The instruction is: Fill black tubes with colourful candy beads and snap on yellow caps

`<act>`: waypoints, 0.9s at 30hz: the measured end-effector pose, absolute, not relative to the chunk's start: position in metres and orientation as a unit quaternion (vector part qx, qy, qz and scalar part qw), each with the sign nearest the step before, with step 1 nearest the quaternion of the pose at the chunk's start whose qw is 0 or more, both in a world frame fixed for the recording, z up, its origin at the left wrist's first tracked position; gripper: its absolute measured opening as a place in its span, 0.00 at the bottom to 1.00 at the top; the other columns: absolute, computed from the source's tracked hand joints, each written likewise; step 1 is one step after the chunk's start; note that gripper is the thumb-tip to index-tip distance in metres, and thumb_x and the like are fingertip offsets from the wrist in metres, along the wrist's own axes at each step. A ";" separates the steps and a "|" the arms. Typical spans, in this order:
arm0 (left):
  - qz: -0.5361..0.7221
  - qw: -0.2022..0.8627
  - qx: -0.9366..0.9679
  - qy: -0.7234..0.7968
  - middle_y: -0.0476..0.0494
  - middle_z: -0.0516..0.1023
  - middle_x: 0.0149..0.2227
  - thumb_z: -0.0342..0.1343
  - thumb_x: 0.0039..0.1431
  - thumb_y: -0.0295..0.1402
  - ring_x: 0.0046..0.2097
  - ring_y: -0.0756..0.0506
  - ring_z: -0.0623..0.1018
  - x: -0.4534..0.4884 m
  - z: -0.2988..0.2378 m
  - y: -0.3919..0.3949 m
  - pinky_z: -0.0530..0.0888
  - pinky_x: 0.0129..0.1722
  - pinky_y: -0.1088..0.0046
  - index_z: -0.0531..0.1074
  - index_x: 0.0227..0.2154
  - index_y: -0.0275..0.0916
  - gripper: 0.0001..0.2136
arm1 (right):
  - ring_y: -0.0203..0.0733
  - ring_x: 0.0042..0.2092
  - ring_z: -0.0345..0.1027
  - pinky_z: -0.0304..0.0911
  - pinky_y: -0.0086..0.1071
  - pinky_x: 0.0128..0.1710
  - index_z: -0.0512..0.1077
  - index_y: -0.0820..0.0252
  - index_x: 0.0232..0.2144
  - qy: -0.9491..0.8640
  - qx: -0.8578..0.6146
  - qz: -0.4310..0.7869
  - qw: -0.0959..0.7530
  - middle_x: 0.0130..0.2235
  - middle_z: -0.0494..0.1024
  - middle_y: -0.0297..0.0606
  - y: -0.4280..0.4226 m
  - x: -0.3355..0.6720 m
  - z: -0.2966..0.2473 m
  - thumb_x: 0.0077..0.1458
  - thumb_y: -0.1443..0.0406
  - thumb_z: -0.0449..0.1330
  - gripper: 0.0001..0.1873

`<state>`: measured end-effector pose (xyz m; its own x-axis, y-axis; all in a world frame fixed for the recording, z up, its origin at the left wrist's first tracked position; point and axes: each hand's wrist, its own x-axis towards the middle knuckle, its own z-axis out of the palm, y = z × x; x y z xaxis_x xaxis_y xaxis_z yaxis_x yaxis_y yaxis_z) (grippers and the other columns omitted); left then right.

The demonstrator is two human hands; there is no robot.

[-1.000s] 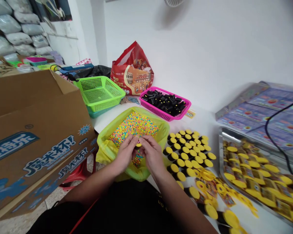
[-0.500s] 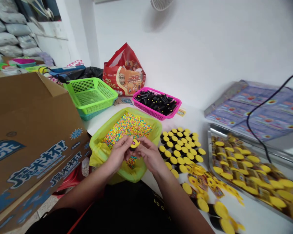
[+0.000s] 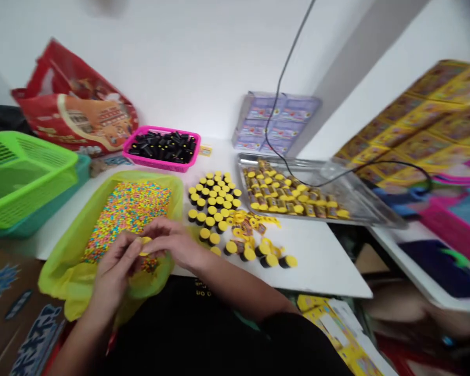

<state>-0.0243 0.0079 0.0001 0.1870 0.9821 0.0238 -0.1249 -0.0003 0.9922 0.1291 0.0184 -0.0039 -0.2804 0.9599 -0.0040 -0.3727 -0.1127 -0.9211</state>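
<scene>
My left hand (image 3: 116,266) and my right hand (image 3: 168,244) meet over the near end of a yellow-green bag (image 3: 58,261) full of small multicoloured candy beads (image 3: 131,211). Both hands are closed on one small tube with a yellow cap (image 3: 144,241), held between their fingertips. The view is smeared by motion. Right of the bag, several black tubes with yellow caps (image 3: 213,203) stand on the white table (image 3: 321,256). More capped tubes and yellow stickers (image 3: 254,235) lie loose beside them.
A pink basket of black tubes (image 3: 162,149) sits at the back, a red bag (image 3: 74,112) to its left. Green baskets (image 3: 21,175) stand far left. A metal tray of finished pieces (image 3: 297,193) lies right, under a black cable (image 3: 290,47). Yellow printed sheets (image 3: 426,112) far right.
The camera has swung sharply to the right, so the cardboard box has left the view and the right shelf has come in. My hands stay over the candy bag with the yellow-capped tube.
</scene>
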 end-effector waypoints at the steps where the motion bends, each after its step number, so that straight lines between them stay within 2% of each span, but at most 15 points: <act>1: 0.487 0.583 0.501 0.414 0.54 0.65 0.24 0.66 0.54 0.48 0.23 0.53 0.64 -0.021 0.001 0.008 0.62 0.19 0.80 0.70 0.28 0.39 0.18 | 0.34 0.27 0.65 0.58 0.28 0.26 0.73 0.56 0.34 -0.478 -0.327 0.647 0.495 0.26 0.73 0.27 0.014 0.133 -0.003 0.42 0.54 0.72 0.20; 3: 0.471 0.615 0.482 0.410 0.54 0.66 0.24 0.67 0.53 0.49 0.22 0.53 0.65 -0.013 0.001 0.010 0.63 0.18 0.79 0.69 0.28 0.39 0.18 | 0.36 0.32 0.67 0.62 0.30 0.32 0.72 0.56 0.37 -0.569 -0.349 0.555 0.496 0.31 0.73 0.29 0.005 0.143 -0.001 0.46 0.53 0.71 0.20; 5: 0.425 0.641 0.495 0.405 0.54 0.67 0.22 0.67 0.53 0.50 0.21 0.52 0.67 -0.006 -0.001 0.010 0.64 0.17 0.78 0.70 0.29 0.40 0.19 | 0.36 0.34 0.66 0.62 0.31 0.36 0.72 0.56 0.35 -0.650 -0.401 0.413 0.497 0.32 0.72 0.30 -0.004 0.156 0.000 0.49 0.56 0.70 0.15; 7: 0.382 0.647 0.528 0.397 0.53 0.71 0.23 0.64 0.55 0.52 0.21 0.50 0.70 -0.002 -0.004 0.011 0.66 0.17 0.77 0.72 0.35 0.40 0.19 | 0.36 0.34 0.64 0.60 0.31 0.35 0.71 0.56 0.32 -0.683 -0.456 0.286 0.494 0.31 0.71 0.30 -0.012 0.175 0.001 0.49 0.59 0.68 0.11; 9: 0.372 0.636 0.550 0.394 0.50 0.75 0.27 0.60 0.57 0.54 0.23 0.49 0.74 -0.002 -0.005 0.011 0.68 0.19 0.76 0.74 0.41 0.40 0.22 | 0.36 0.33 0.63 0.58 0.30 0.33 0.71 0.56 0.31 -0.665 -0.512 0.220 0.497 0.31 0.71 0.31 -0.019 0.202 0.001 0.49 0.63 0.65 0.07; 11: 0.385 0.618 0.553 0.405 0.48 0.77 0.30 0.59 0.59 0.54 0.25 0.49 0.75 -0.004 -0.005 0.011 0.69 0.20 0.76 0.74 0.44 0.39 0.23 | 0.37 0.31 0.63 0.57 0.30 0.31 0.70 0.57 0.29 -0.618 -0.584 0.204 0.485 0.30 0.71 0.31 -0.024 0.231 0.002 0.48 0.65 0.63 0.05; 13: 0.395 0.604 0.548 0.422 0.48 0.77 0.30 0.61 0.58 0.53 0.24 0.50 0.75 -0.005 -0.004 0.011 0.69 0.20 0.77 0.75 0.42 0.39 0.21 | 0.36 0.30 0.63 0.57 0.30 0.30 0.70 0.57 0.30 -0.580 -0.641 0.214 0.455 0.29 0.71 0.30 -0.026 0.254 0.002 0.46 0.66 0.63 0.06; 16: 0.389 0.606 0.541 0.434 0.48 0.77 0.28 0.61 0.58 0.52 0.23 0.50 0.75 -0.005 -0.003 0.013 0.67 0.19 0.77 0.76 0.39 0.38 0.21 | 0.36 0.29 0.63 0.57 0.30 0.30 0.70 0.57 0.31 -0.609 -0.652 0.229 0.389 0.28 0.72 0.29 -0.025 0.261 -0.004 0.45 0.68 0.62 0.07; 22: 0.365 0.607 0.557 0.435 0.48 0.77 0.28 0.63 0.57 0.49 0.23 0.51 0.74 -0.005 -0.006 0.013 0.66 0.20 0.78 0.76 0.36 0.37 0.18 | 0.48 0.43 0.66 0.62 0.38 0.43 0.72 0.57 0.28 -0.763 -0.608 0.123 0.183 0.37 0.76 0.41 -0.003 0.221 -0.022 0.47 0.66 0.67 0.06; 27: 0.361 0.591 0.566 0.447 0.48 0.76 0.26 0.62 0.57 0.52 0.23 0.50 0.73 -0.012 -0.006 0.013 0.65 0.19 0.77 0.75 0.33 0.38 0.20 | 0.56 0.48 0.65 0.62 0.44 0.44 0.75 0.58 0.30 -0.750 -0.636 0.084 0.159 0.41 0.76 0.48 0.004 0.222 -0.029 0.50 0.64 0.68 0.06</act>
<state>-0.0119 0.0126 -0.0057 0.3401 0.9327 -0.1198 0.0802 0.0981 0.9919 0.2223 0.0041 -0.0286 -0.1405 0.9813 0.1316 0.9276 0.1770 -0.3291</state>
